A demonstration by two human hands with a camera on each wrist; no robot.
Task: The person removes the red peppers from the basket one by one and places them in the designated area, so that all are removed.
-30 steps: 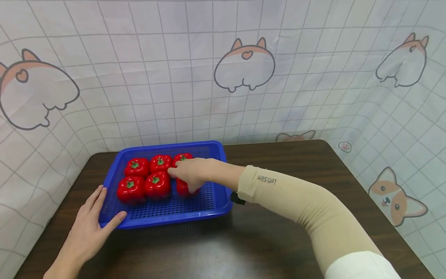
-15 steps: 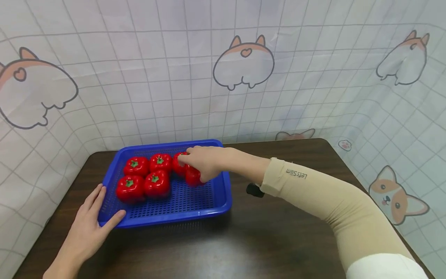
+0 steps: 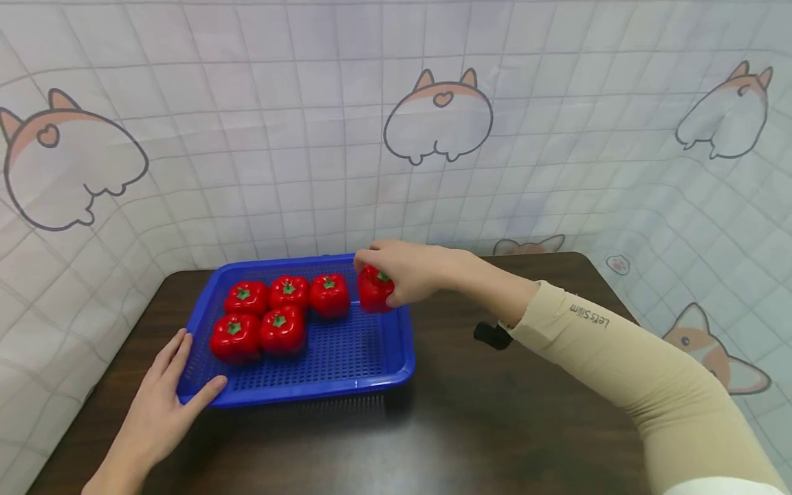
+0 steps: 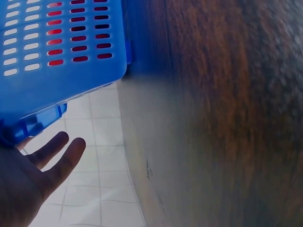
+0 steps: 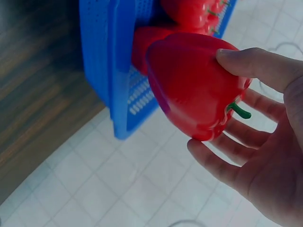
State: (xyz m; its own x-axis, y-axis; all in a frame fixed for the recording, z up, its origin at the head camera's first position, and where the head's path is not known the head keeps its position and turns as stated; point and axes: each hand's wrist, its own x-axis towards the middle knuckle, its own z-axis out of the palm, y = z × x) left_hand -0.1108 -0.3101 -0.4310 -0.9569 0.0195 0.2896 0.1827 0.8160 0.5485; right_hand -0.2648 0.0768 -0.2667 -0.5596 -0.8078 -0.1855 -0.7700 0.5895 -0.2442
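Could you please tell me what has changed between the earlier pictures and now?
The right hand has lifted one glossy red bell pepper with green stem and carried it rightward, toward the right end of the blue perforated plastic basket. The left hand stays at the basket's left side; five other peppers remain.

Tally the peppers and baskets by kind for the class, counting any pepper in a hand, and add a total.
Blue basket: 1
Red peppers: 6 (5 in the basket, 1 held by the right hand)
Total: 7
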